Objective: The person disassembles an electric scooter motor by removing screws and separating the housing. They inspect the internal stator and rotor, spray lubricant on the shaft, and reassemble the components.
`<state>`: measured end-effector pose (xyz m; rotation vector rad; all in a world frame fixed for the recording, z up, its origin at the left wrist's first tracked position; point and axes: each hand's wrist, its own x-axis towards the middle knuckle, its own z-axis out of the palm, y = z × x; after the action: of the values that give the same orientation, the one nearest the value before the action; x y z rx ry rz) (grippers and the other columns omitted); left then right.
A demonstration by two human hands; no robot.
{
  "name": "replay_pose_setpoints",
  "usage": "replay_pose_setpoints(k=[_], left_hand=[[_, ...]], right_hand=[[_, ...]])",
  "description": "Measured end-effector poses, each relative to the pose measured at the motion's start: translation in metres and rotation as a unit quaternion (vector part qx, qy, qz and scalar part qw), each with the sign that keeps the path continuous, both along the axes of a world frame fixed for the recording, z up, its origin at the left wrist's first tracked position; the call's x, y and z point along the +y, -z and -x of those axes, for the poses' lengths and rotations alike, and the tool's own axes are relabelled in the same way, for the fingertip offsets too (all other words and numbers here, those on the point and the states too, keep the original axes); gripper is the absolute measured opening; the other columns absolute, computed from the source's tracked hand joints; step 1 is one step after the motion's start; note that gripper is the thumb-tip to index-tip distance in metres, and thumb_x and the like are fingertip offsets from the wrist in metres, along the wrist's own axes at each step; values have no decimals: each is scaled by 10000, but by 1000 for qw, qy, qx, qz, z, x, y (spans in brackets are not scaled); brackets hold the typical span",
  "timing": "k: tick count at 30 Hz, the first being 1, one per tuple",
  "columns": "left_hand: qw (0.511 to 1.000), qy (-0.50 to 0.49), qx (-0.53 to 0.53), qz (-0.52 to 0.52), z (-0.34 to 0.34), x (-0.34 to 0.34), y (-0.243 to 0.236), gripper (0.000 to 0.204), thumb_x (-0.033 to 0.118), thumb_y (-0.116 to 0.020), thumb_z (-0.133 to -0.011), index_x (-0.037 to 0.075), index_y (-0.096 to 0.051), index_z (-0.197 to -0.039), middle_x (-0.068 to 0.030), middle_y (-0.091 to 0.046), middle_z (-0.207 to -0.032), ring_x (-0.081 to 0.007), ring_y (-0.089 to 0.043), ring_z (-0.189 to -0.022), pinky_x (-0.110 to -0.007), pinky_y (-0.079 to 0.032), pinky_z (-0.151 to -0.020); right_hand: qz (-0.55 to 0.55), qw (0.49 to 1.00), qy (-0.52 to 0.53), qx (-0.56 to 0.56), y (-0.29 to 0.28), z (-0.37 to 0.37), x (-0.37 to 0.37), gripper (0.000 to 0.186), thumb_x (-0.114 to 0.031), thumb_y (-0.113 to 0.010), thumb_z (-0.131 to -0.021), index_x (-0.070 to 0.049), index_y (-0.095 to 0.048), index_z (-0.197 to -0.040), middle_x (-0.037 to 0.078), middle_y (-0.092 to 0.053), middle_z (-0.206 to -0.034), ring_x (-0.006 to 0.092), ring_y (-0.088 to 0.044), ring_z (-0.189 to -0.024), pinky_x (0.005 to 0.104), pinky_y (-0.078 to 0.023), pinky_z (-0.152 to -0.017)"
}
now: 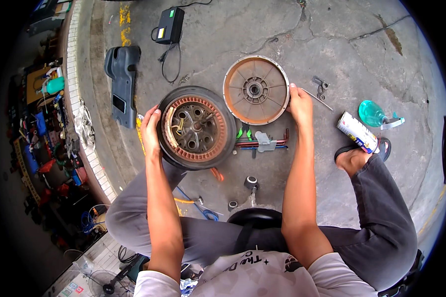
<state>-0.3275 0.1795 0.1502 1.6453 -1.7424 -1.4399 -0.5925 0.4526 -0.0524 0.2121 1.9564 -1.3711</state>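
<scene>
My left hand [151, 127] grips the left side of a hub motor wheel [228, 129], its fingers bent round the black tyre. Inside the wheel, a rusty ring of windings surrounds a dark centre with several round holes and a shaft. My right hand [301, 102] is closed on the right rim of a round metal motor cover [240, 81]. The cover shows its ribbed, rust-stained inner face with a bearing in the middle. It sits just right of the wheel, their edges close together. Below the cover lies a set of hex keys [266, 142] in a grey holder.
On the right are a spray can [358, 131], a teal spray bottle [371, 114], a thin rod [318, 99] and small metal parts [322, 86]. A black charger [169, 25] and a dark plastic cover [121, 81] lie at the far left. Cluttered tools [44, 148] line the left edge.
</scene>
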Motion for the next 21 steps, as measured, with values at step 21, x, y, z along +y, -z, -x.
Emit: replay_pose_setpoints(k=[21], left_hand=[[1000, -6, 5, -12, -8, -4, -2, 395, 235, -601, -995, -27, -655, -1286, -50, -701, -1100, -124, -629, -1004, -249, -479, -915]], right_hand=[[187, 976, -32, -105, -45, 14, 6, 503, -77, -670, -974, 58, -528, -1437, 86, -749, -1089, 124, -693, -937, 289, -564, -801]])
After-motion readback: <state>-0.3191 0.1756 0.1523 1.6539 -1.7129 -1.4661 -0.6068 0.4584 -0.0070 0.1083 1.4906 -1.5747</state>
